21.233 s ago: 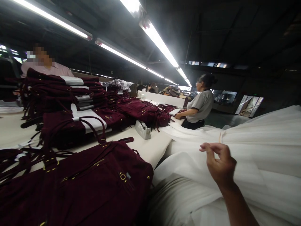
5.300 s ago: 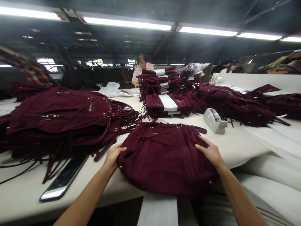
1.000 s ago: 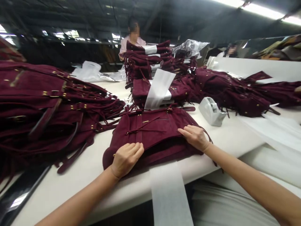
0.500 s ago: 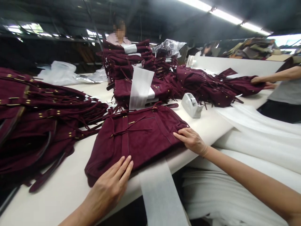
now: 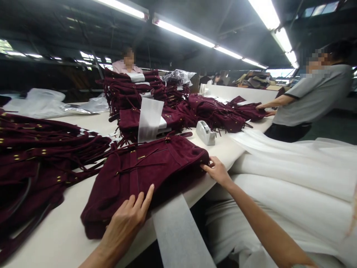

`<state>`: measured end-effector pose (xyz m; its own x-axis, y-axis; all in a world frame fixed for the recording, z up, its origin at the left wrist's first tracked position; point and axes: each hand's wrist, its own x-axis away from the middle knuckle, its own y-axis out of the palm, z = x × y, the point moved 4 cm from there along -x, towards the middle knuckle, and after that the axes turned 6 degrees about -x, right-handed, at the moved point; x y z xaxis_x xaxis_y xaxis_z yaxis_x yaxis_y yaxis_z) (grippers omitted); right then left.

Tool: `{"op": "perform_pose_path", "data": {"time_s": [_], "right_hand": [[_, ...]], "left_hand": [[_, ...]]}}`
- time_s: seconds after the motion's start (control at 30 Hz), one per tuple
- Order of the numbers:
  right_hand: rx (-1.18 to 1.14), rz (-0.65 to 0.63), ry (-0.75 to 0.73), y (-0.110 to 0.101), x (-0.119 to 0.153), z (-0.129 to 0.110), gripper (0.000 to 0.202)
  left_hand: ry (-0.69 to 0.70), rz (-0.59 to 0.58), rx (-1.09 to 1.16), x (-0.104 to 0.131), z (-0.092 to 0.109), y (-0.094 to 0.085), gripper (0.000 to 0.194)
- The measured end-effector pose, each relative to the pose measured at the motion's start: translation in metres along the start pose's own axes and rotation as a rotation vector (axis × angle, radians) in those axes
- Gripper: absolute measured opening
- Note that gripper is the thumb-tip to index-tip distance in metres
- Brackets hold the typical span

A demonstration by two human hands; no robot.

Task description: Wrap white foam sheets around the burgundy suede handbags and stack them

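A maroon suede bag (image 5: 156, 163) lies on the white table (image 5: 69, 219) in front of me, its straps and thin cords on top. My left hand (image 5: 131, 212) rests on the bag's near left part with its fingers apart. At the right end, my right hand (image 5: 214, 169) pinches the bag's near corner between thumb and fingers. A white paper strip (image 5: 181, 230) runs from beneath the bag and hangs over the table's front edge. The strip's other end (image 5: 150, 119) stands up behind the bag.
Maroon bags (image 5: 30, 160) lie at the left, and more are stacked (image 5: 134, 89) behind. A tape dispenser (image 5: 205, 133) stands beyond my right hand. White foam sheets (image 5: 279, 178) fill the right side. A person (image 5: 315, 93) handles a bag at the far right.
The view has turned right and up, showing more of the person at right. My right hand has shifted from the bag's top to its corner, and the near side looks more raised.
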<state>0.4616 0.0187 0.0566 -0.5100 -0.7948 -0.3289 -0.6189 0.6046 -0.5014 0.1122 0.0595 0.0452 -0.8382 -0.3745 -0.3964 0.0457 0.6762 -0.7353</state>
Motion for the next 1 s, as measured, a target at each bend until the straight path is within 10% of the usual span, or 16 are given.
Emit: {"op": "perform_pose_path", "data": {"time_s": [0.27, 0.43, 0.6, 0.77, 1.0], "right_hand": [[-0.256, -0.22, -0.095, 0.014, 0.03, 0.013, 0.035], [-0.102, -0.05, -0.191, 0.018, 0.076, 0.046, 0.027], [0.344, 0.219, -0.555, -0.016, 0.093, -0.011, 0.059], [0.573, -0.157, -0.81, -0.003, 0.092, -0.074, 0.097], [0.564, -0.23, -0.86, 0.032, 0.089, -0.052, 0.073]], "left_hand": [[0.211, 0.053, 0.074, 0.012, -0.024, 0.006, 0.068], [0.286, 0.119, 0.063, 0.024, -0.025, 0.005, 0.066], [0.273, 0.106, 0.092, 0.02, -0.025, 0.003, 0.064], [0.267, 0.045, 0.102, 0.02, -0.026, 0.004, 0.063], [0.178, -0.009, 0.198, 0.02, -0.035, 0.003, 0.055]]}}
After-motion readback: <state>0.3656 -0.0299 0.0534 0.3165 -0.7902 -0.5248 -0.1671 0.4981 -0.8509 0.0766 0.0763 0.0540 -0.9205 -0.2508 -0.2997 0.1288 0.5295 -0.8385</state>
